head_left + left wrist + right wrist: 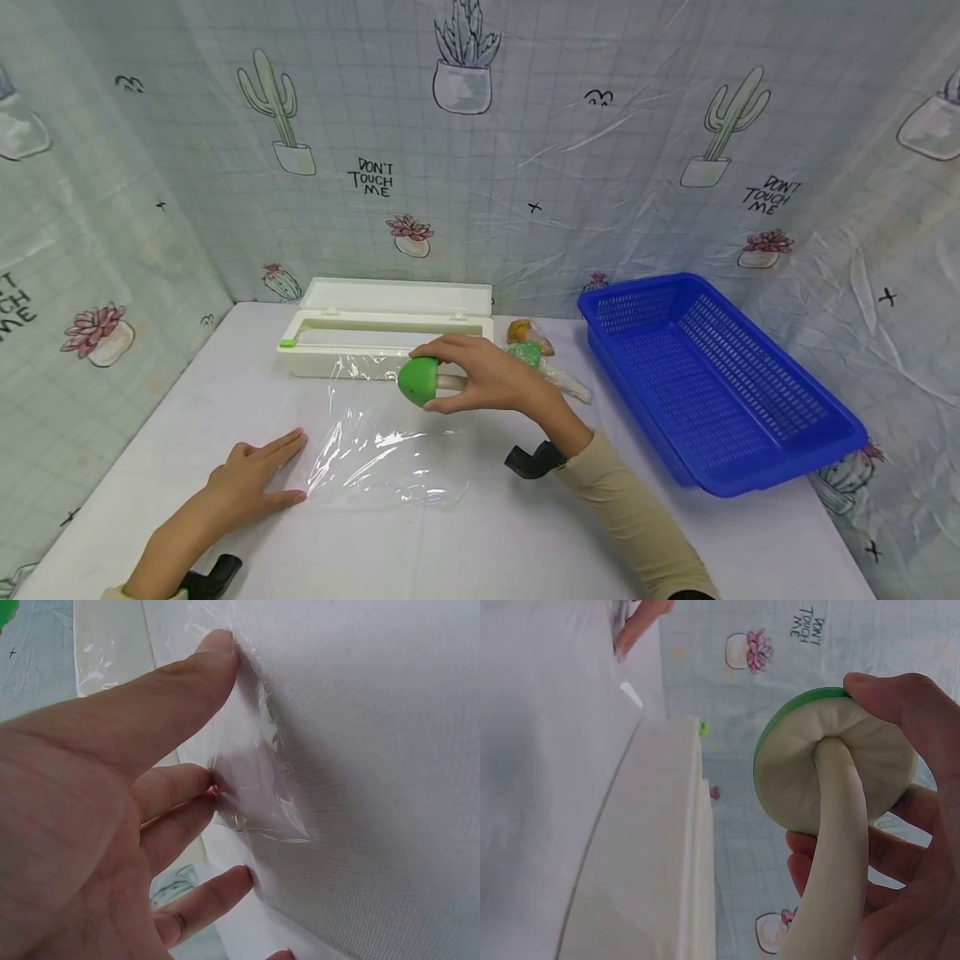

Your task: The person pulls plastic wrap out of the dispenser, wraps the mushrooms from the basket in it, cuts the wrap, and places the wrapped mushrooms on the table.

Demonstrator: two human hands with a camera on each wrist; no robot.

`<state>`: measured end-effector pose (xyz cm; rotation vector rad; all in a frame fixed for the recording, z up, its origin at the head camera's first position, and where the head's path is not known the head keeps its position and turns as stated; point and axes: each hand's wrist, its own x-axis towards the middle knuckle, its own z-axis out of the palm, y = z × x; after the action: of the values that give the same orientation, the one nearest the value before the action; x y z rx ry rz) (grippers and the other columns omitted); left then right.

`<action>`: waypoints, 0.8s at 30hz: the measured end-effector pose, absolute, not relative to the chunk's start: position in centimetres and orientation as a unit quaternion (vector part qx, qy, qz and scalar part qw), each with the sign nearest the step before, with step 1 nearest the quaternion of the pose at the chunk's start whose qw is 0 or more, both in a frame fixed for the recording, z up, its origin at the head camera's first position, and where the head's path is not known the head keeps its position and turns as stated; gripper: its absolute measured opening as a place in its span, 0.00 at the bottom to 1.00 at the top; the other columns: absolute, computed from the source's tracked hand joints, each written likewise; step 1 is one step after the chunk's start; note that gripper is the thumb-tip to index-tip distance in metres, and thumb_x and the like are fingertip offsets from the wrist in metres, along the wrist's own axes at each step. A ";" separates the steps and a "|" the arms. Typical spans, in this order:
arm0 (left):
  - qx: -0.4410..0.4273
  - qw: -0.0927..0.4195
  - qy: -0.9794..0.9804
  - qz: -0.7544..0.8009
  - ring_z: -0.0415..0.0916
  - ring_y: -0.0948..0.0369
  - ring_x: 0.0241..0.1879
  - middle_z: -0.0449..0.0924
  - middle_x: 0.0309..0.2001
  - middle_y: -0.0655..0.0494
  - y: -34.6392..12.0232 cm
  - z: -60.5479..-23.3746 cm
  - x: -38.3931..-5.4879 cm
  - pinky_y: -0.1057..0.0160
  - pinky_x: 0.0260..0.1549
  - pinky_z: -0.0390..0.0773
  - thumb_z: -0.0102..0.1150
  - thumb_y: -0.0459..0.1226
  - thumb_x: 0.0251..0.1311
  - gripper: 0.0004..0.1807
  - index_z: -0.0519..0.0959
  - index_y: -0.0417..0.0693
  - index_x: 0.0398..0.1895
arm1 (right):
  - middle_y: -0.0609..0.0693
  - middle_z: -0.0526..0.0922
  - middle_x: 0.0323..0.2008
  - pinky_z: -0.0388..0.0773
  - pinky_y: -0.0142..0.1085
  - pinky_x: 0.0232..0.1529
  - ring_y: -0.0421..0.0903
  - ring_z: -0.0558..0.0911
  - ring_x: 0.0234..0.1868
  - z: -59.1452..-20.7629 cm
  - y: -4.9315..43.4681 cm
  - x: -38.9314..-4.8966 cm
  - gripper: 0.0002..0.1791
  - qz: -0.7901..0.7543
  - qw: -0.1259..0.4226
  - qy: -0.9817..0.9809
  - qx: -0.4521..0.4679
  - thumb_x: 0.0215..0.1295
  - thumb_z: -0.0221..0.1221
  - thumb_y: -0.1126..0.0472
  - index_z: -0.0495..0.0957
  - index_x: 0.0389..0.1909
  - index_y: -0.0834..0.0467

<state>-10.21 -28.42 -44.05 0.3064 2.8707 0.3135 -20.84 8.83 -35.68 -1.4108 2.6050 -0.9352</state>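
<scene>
My right hand (491,375) grips a toy mushroom (417,382) by the rim of its green cap, thumb on one side and fingers on the other. Its pale stem (838,817) points back toward the palm in the right wrist view. Below it, a sheet of clear plastic wrap (390,458) stretches over the white table from a white wrap dispenser (352,364), whose lid stands up. My left hand (247,479) touches the near left side of the sheet, fingers and thumb extended; in the left wrist view its fingertips (217,645) rest at the wrap's crinkled edge.
Right of the dispenser lie several wrapped items, including a yellow-orange one (519,331) and a green one (527,354). A blue plastic basket (637,396) stands at the right side of the table. A patterned cloth (525,150) hangs behind the table.
</scene>
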 end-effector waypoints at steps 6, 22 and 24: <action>0.103 0.120 0.982 0.106 0.69 0.39 0.49 0.67 0.71 0.38 -28.5 -44.2 -10.2 0.42 0.32 0.76 0.75 0.57 0.48 0.50 0.69 0.41 0.72 | 0.47 0.80 0.58 0.78 0.31 0.49 0.44 0.80 0.54 -36.1 6.1 -20.6 0.35 -0.288 0.047 0.828 -0.478 0.60 0.71 0.45 0.74 0.67 0.51; 0.112 0.104 0.983 0.102 0.69 0.37 0.48 0.69 0.70 0.39 -28.8 -44.7 -10.3 0.41 0.32 0.77 0.75 0.57 0.48 0.50 0.69 0.43 0.71 | 0.40 0.81 0.49 0.71 0.18 0.46 0.34 0.78 0.46 -40.1 -1.0 -19.8 0.34 -0.253 0.115 0.821 -0.499 0.61 0.71 0.45 0.75 0.64 0.53; 0.111 0.106 0.983 0.102 0.70 0.38 0.48 0.69 0.70 0.39 -28.7 -44.6 -10.3 0.41 0.32 0.77 0.75 0.57 0.48 0.50 0.69 0.43 0.72 | 0.39 0.82 0.48 0.70 0.17 0.46 0.34 0.78 0.46 -41.0 -1.7 -19.8 0.34 -0.233 0.128 0.829 -0.492 0.60 0.72 0.45 0.75 0.64 0.54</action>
<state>-10.34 -28.68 -44.57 0.3268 2.8952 0.3002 -19.84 -1.70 -41.04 -1.4319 2.4102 -0.6790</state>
